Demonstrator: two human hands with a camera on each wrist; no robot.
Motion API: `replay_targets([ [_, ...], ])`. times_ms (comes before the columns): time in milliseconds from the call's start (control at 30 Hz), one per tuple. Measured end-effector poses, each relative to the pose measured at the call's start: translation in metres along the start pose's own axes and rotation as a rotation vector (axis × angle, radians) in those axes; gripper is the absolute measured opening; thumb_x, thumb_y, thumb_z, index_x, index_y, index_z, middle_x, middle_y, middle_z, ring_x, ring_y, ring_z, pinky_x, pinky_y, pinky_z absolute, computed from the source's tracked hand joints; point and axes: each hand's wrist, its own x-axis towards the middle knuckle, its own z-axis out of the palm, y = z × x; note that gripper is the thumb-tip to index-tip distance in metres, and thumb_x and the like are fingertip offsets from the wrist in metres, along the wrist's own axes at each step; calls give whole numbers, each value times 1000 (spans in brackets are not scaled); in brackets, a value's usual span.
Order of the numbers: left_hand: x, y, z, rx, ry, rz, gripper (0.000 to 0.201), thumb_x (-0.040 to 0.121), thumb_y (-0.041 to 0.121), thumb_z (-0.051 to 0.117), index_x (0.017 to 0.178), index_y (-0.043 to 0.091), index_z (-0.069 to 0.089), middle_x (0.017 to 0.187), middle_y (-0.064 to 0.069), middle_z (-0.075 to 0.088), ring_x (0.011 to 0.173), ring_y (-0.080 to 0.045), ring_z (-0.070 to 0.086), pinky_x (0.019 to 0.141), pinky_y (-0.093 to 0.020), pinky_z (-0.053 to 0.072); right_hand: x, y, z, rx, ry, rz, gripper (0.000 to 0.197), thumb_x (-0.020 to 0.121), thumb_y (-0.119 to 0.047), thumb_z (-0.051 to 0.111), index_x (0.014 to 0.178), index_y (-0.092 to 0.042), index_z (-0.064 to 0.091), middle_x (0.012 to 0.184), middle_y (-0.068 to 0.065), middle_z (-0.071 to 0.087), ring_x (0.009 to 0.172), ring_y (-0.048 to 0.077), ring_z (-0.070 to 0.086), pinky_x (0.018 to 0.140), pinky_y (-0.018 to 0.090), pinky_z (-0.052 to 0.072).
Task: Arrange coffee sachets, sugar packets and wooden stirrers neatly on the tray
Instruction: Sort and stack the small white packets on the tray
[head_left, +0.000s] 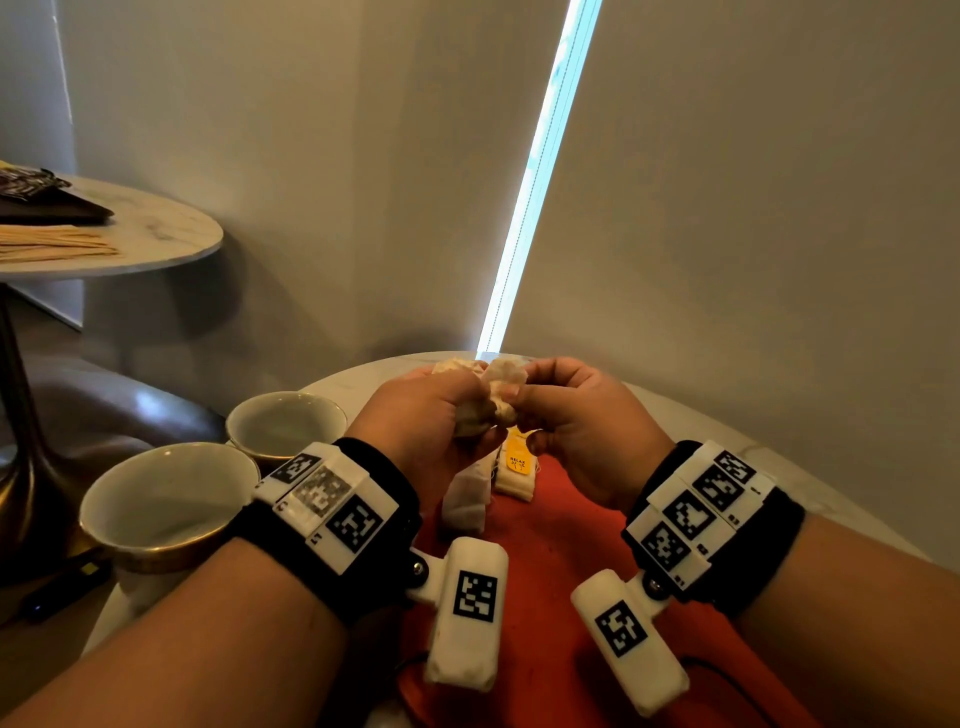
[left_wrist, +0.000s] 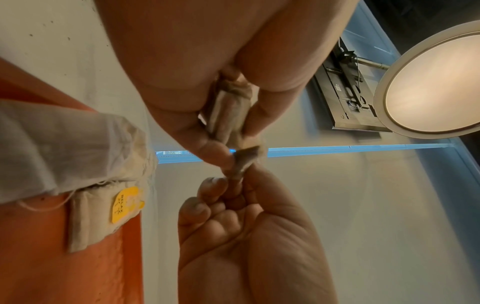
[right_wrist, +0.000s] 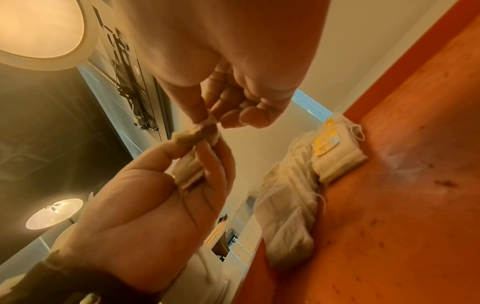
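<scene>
Both hands are raised together over the far end of an orange tray. My left hand grips a small bundle of white paper sachets, seen bunched in its fingers in the left wrist view. My right hand pinches the top sachet of that bundle between thumb and forefinger. On the tray below lie a loose white sachet and a neat stack with a yellow tag. Wooden stirrers lie on a separate round table at the far left.
Two white cups with gold rims, one nearer and one farther, stand left of the tray on the marble table. Dark packets lie by the stirrers on the other table. A wall and window blind rise close behind.
</scene>
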Motion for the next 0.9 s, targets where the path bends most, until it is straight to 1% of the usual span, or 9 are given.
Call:
replay_targets([
  [100,1,-1,-2,23,46,6,23,91,5,60,112,2,68,92,-18,71,76,-23,66,57,-28,54,-2,-1,0,55,-39,11,16,78,-17,77,92,-12,71,86,16,67,70,22,56,53,29,41],
  [200,0,-1,-2,52,66,-3,26,91,9,62,117,6,68,96,-18,72,77,-23,67,56,-28,54,-3,-3,-1,66,-23,-3,5,90,-9,68,92,-12,72,87,17,69,73,26,60,53,29,42],
  [333,0,0,0,25,112,-17,23,94,15,63,116,12,70,109,-18,71,84,-25,67,54,-27,55,-2,-3,-4,33,47,-10,9,92,-2,62,93,-9,68,86,15,72,75,28,66,58,32,46],
  [433,3,2,1,-64,147,-23,14,99,14,57,110,13,66,102,-12,69,77,-21,66,54,-28,55,-2,-3,-12,63,106,26,9,92,-1,60,92,-9,66,85,16,71,72,27,65,52,29,47],
  [567,1,6,4,-147,197,-18,8,96,7,51,99,7,58,96,-17,58,75,-22,62,56,-28,55,0,6,-25,-60,151,146,10,92,-1,61,89,-11,61,84,16,68,64,23,61,47,27,37],
  [667,-1,8,5,-154,196,-9,11,93,4,45,97,4,55,93,-16,55,76,-22,60,55,-28,55,-2,12,-31,-190,81,291,10,90,0,63,89,-9,61,78,15,67,62,24,60,47,27,34],
  [733,0,8,5,-151,205,-12,13,92,4,45,99,3,55,95,-17,55,76,-23,60,53,-28,55,-7,14,-32,-246,-15,402,10,89,1,65,91,-8,62,72,12,68,52,17,60,45,26,39],
  [800,0,7,5,-148,212,-19,13,93,4,45,101,3,55,97,-18,56,77,-23,61,54,-28,56,-11,14,-30,-279,-113,493,10,89,-1,67,97,-6,64,73,12,69,52,15,61,48,26,44],
  [900,0,7,6,-142,214,-25,12,94,3,44,100,4,55,96,-18,57,77,-22,61,61,-29,57,-11,14,-26,-314,-155,523,12,90,0,67,100,-6,64,72,10,68,56,16,63,50,27,47],
])
